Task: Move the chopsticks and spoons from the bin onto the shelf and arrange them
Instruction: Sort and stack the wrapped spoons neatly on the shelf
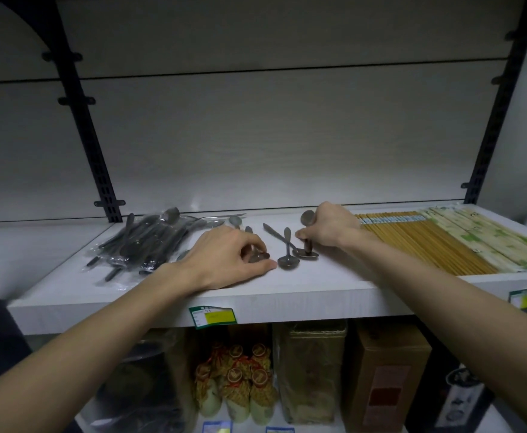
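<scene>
White shelf (162,295) is carrying loose spoons (288,250) mid-span w/ chopsticks (412,242) at right; left hand (224,257) is pinching one bowl, right hand (331,226) is gripping another upright, risking it slipping, knocking neighbours off front edge.

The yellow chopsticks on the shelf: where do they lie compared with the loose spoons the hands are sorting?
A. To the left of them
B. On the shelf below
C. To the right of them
C: the yellow chopsticks lie past the right hand, right of the loose spoons.
</scene>
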Demonstrator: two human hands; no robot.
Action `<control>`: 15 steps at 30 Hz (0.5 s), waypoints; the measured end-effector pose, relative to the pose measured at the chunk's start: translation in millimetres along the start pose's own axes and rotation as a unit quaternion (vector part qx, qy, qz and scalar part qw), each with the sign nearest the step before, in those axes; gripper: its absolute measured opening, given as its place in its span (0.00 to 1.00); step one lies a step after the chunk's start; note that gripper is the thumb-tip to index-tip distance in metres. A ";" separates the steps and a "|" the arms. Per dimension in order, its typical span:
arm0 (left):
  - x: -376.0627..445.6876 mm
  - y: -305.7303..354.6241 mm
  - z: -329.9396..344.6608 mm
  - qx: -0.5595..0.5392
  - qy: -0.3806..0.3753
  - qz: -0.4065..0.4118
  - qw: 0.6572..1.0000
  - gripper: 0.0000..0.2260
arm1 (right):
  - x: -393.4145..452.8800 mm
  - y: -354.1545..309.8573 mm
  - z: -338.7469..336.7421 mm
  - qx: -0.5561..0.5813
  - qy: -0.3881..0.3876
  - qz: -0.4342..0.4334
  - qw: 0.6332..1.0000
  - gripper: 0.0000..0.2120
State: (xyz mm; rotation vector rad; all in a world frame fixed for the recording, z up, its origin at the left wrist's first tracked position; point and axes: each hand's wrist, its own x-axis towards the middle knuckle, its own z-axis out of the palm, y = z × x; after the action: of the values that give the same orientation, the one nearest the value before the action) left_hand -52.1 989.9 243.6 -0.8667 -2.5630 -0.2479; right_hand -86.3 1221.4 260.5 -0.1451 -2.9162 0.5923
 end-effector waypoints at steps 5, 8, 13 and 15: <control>4.3 -3.2 0.6 -0.022 0.076 -0.005 0.997 0.15 | 7.8 0.0 0.6 -0.058 0.041 -0.005 0.997 0.07; 10.5 3.2 0.0 -0.030 0.153 -0.001 0.988 0.12 | 8.7 9.0 -1.1 -0.007 0.045 -0.008 0.999 0.06; 19.7 26.3 1.3 0.072 0.188 0.099 0.974 0.10 | 16.7 33.5 -20.9 0.151 0.011 -0.073 0.986 0.06; 20.2 36.3 2.6 0.087 0.175 0.126 0.973 0.11 | 14.8 39.4 -30.9 0.213 -0.007 -0.076 0.974 0.06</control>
State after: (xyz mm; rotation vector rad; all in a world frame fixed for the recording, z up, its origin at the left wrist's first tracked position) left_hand -45.2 1030.1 251.5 -0.9724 -2.0917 -0.0864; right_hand -92.9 1271.1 275.2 0.1345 -2.7003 1.1705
